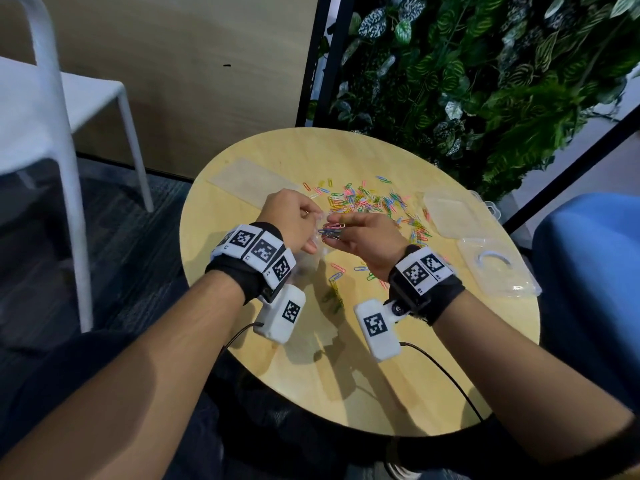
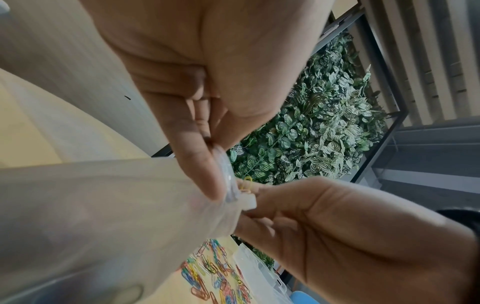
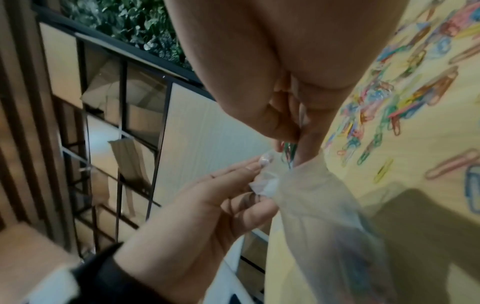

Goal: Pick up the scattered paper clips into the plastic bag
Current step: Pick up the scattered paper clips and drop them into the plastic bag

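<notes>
Many coloured paper clips (image 1: 367, 199) lie scattered across the far middle of the round wooden table (image 1: 398, 375), with a few more (image 1: 337, 271) nearer me. My left hand (image 1: 309, 218) pinches the rim of a clear plastic bag (image 1: 313, 259) that hangs just above the table. Right beside it, my right hand (image 1: 344, 227) grips a small bunch of clips (image 1: 331, 232) at the bag's mouth. In the left wrist view the fingers (image 2: 207, 174) pinch the bag (image 2: 116, 216). In the right wrist view the clips (image 3: 288, 151) poke out of the right hand over the bag (image 3: 324, 226).
A flat clear plastic sheet (image 1: 249, 178) lies at the table's far left. Two clear plastic box halves (image 1: 453, 213) (image 1: 498, 268) sit at the right edge. A white chair (image 1: 52, 133) stands left, a blue seat (image 1: 588, 271) right, and a plant wall (image 1: 485, 81) behind.
</notes>
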Action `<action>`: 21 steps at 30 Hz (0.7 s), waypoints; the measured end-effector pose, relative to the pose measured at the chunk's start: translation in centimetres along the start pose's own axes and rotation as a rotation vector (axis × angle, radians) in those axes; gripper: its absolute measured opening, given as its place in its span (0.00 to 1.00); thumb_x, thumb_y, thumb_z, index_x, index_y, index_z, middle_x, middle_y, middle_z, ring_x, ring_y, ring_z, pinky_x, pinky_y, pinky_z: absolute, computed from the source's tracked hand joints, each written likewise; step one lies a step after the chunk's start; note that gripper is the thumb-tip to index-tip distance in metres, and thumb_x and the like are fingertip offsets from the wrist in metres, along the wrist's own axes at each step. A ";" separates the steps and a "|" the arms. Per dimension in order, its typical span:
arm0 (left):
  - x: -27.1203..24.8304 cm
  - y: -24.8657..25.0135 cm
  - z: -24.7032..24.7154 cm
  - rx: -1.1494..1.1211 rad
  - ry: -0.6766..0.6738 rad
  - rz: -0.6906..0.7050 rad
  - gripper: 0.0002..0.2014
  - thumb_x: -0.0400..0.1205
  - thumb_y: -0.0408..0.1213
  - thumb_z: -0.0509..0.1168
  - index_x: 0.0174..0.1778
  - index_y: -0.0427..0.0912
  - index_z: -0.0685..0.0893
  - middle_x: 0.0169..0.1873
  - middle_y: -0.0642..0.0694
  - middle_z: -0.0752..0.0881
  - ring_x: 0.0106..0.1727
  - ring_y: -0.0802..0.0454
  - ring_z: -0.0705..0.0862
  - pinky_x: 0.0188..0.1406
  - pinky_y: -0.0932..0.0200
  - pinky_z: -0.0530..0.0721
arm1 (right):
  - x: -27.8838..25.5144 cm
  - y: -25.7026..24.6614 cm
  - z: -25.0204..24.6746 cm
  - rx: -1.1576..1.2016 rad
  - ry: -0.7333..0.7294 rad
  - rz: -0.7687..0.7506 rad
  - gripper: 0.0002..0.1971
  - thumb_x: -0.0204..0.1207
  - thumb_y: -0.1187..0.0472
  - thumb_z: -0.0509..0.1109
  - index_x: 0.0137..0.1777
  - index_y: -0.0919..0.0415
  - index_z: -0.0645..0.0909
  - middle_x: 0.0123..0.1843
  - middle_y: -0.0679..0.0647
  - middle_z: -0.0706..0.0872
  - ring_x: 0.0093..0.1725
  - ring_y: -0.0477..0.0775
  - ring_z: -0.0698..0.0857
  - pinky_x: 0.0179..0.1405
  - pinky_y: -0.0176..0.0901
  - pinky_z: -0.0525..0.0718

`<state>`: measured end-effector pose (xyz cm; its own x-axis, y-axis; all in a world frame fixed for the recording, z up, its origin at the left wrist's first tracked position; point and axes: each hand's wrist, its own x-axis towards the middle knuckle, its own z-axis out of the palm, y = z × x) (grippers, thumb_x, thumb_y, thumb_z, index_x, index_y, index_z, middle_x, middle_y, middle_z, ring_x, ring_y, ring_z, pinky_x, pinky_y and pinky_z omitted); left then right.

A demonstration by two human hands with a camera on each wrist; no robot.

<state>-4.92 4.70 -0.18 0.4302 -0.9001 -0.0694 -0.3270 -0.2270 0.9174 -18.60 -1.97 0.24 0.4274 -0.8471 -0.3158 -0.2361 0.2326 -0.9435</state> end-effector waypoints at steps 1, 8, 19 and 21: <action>-0.1 0.1 0.0 0.006 -0.003 0.003 0.07 0.84 0.32 0.66 0.48 0.38 0.90 0.30 0.39 0.89 0.26 0.43 0.91 0.27 0.57 0.90 | 0.0 0.1 -0.1 -0.084 0.004 -0.024 0.11 0.76 0.81 0.64 0.51 0.73 0.85 0.51 0.69 0.87 0.45 0.64 0.89 0.53 0.49 0.90; -0.4 0.2 0.0 0.002 -0.046 0.022 0.07 0.84 0.31 0.66 0.51 0.37 0.89 0.31 0.40 0.89 0.27 0.45 0.91 0.34 0.52 0.92 | -0.1 0.1 -0.4 -0.785 0.023 -0.391 0.05 0.72 0.67 0.76 0.46 0.62 0.92 0.37 0.54 0.91 0.28 0.39 0.86 0.32 0.22 0.81; 0.1 -0.2 -2.6 0.063 0.064 0.031 0.07 0.84 0.32 0.65 0.50 0.40 0.90 0.33 0.38 0.90 0.22 0.51 0.89 0.24 0.65 0.87 | -2.2 1.1 -2.7 -0.868 -0.007 -0.737 0.17 0.72 0.73 0.62 0.46 0.55 0.90 0.46 0.50 0.92 0.44 0.51 0.90 0.48 0.50 0.88; 0.4 -0.4 -3.5 0.061 0.102 0.021 0.07 0.84 0.31 0.65 0.49 0.40 0.90 0.30 0.38 0.89 0.23 0.49 0.89 0.27 0.62 0.89 | -3.9 4.3 -2.5 -1.230 -0.280 -0.879 0.16 0.79 0.65 0.60 0.57 0.56 0.87 0.59 0.55 0.89 0.58 0.58 0.87 0.59 0.54 0.85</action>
<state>-1.69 5.68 0.83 0.5054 -0.8629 -0.0074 -0.3862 -0.2339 0.8923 -23.44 1.16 -2.33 0.9250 -0.3541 0.1376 -0.3207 -0.9221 -0.2166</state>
